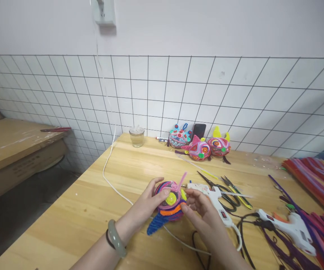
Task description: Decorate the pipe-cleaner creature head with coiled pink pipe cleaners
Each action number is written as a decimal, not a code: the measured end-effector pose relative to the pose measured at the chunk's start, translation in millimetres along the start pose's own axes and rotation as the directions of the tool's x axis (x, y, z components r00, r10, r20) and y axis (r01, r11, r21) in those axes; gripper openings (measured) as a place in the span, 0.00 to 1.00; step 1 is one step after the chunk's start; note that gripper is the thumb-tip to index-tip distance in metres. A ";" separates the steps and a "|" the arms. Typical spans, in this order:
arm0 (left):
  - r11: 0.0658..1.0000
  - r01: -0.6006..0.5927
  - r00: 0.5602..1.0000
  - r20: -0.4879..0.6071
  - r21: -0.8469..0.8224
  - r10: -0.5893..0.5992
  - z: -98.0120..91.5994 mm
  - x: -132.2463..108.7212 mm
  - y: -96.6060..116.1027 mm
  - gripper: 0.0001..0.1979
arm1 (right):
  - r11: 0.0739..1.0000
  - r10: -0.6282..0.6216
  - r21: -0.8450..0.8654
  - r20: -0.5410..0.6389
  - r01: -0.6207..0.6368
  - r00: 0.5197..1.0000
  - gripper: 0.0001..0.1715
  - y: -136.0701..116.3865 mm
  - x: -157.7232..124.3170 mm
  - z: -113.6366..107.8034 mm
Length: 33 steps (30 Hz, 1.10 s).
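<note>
Both my hands hold a colourful pipe-cleaner figure (pixel 169 204) just above the wooden table (pixel 94 210). It has a purple and pink body, a yellow-green spiral eye, an orange band and a blue fin at the lower left. My left hand (pixel 147 204), with a pale bangle on the wrist, wraps the figure's left side, thumb on top. My right hand (pixel 199 208) pinches its right side near a small yellow piece. A pink pipe-cleaner end sticks up from the top.
A white glue gun (pixel 215 197) lies just behind my right hand, a second one (pixel 290 227) further right. Scissors and pliers (pixel 229 189), a glass cup (pixel 136 135), three finished figures (pixel 198 147), a phone (pixel 198 131), pipe-cleaner bundles (pixel 316 180) and a white cable (pixel 108 176) share the table.
</note>
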<state>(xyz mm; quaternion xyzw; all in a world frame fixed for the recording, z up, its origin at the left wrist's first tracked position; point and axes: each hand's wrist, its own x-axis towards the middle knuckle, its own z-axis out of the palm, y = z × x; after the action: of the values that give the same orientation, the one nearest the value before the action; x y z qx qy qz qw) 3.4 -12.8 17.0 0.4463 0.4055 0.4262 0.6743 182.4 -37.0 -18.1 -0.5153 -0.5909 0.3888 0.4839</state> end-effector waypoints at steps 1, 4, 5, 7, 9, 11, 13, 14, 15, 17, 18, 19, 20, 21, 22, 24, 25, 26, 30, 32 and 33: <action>0.999 -0.037 0.999 0.010 0.029 0.037 -0.1 0.0 -0.2 0.23 | 1.000 0.008 0.004 0.014 -0.008 1.000 0.24 -0.5 0.0 0.0; 0.984 -0.153 0.986 0.080 0.090 0.146 -0.4 -0.6 0.0 0.19 | 1.000 0.015 0.014 0.028 -0.015 0.999 0.25 -3.1 -1.2 -0.5; 0.981 -0.169 0.981 0.109 0.093 0.158 -0.4 -1.0 0.4 0.21 | 1.000 0.011 0.012 0.014 -0.011 1.000 0.25 -4.1 -1.8 -0.8; 0.983 -0.166 0.975 0.162 0.080 0.152 -0.1 -2.1 1.4 0.28 | 1.000 0.001 0.009 -0.012 -0.001 1.000 0.24 -6.5 -2.9 -1.3; 0.987 -0.150 0.972 0.192 0.062 0.135 0.2 -3.1 1.9 0.32 | 1.000 -0.003 0.009 -0.018 0.003 1.000 0.23 -9.3 -3.4 -1.5; 0.988 -0.143 0.972 0.198 0.066 0.127 0.1 -3.6 1.3 0.34 | 1.000 -0.001 0.011 -0.008 0.001 1.000 0.22 -12.4 -3.4 -1.4; 0.984 -0.142 0.975 0.184 0.106 0.121 -0.7 -3.7 -0.5 0.37 | 1.000 0.004 0.009 0.010 -0.004 1.000 0.22 -14.5 -3.0 -1.2; 0.981 -0.143 0.977 0.176 0.134 0.119 -1.3 -3.7 -1.6 0.39 | 1.000 0.005 0.011 0.022 -0.005 1.000 0.22 -15.0 -2.8 -1.0; 0.976 -0.145 0.979 0.166 0.160 0.118 -1.8 -3.6 -2.7 0.41 | 1.000 0.005 0.018 0.037 -0.006 0.999 0.22 -14.8 -2.7 -1.0; 0.969 -0.149 0.981 0.149 0.197 0.121 -2.7 -3.7 -4.1 0.43 | 0.999 0.000 0.041 0.072 -0.003 0.997 0.21 -13.4 -2.5 -0.9; 0.967 -0.150 0.982 0.143 0.208 0.122 -3.0 -3.9 -4.2 0.43 | 0.999 -0.007 0.054 0.088 0.002 0.996 0.20 -12.5 -2.5 -1.0; 0.964 -0.152 0.983 0.137 0.217 0.124 -3.0 -4.2 -3.9 0.43 | 0.998 -0.013 0.063 0.100 0.006 0.995 0.20 -11.7 -2.5 -1.0; 0.962 -0.154 0.983 0.132 0.225 0.126 -2.8 -4.7 -3.3 0.42 | 0.998 -0.016 0.066 0.106 0.009 0.994 0.19 -11.2 -2.6 -1.0; 0.960 -0.158 0.983 0.130 0.232 0.130 -2.4 -5.2 -2.3 0.42 | 0.998 -0.016 0.064 0.106 0.009 0.994 0.19 -11.2 -2.7 -0.9; 0.957 -0.165 0.982 0.131 0.239 0.136 -1.7 -5.8 -1.1 0.42 | 0.998 -0.012 0.059 0.103 0.006 0.995 0.19 -11.6 -2.9 -0.8; 0.951 -0.184 0.979 0.135 0.250 0.154 0.1 -7.0 1.4 0.40 | 0.999 -0.001 0.043 0.097 -0.003 0.995 0.18 -13.4 -3.2 -0.1; 0.946 -0.196 0.977 0.137 0.260 0.165 1.1 -7.5 2.7 0.39 | 0.999 0.001 0.036 0.095 -0.004 0.995 0.18 -14.4 -3.4 0.4; 0.939 -0.208 0.975 0.140 0.274 0.175 2.1 -7.9 3.8 0.37 | 0.999 0.000 0.032 0.089 -0.003 0.996 0.18 -15.2 -3.5 0.9; 0.905 -0.243 0.968 0.143 0.349 0.205 5.6 -8.9 6.6 0.30 | 0.999 -0.003 0.036 0.070 0.000 0.998 0.17 -15.9 -3.7 3.5; 0.899 -0.228 0.973 0.130 0.374 0.193 6.7 -9.2 7.2 0.30 | 0.999 0.008 0.040 0.069 -0.011 0.998 0.18 -15.9 -3.6 4.5; 0.898 -0.217 0.975 0.120 0.382 0.185 7.1 -9.4 7.2 0.30 | 0.999 0.014 0.040 0.067 -0.017 0.998 0.18 -16.2 -3.6 4.9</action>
<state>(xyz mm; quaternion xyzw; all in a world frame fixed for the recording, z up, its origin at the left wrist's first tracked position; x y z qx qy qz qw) 5.5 -21.7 27.4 0.6288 0.4069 0.3851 0.5392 173.8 -43.0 -4.3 -0.4967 -0.5946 0.4216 0.4711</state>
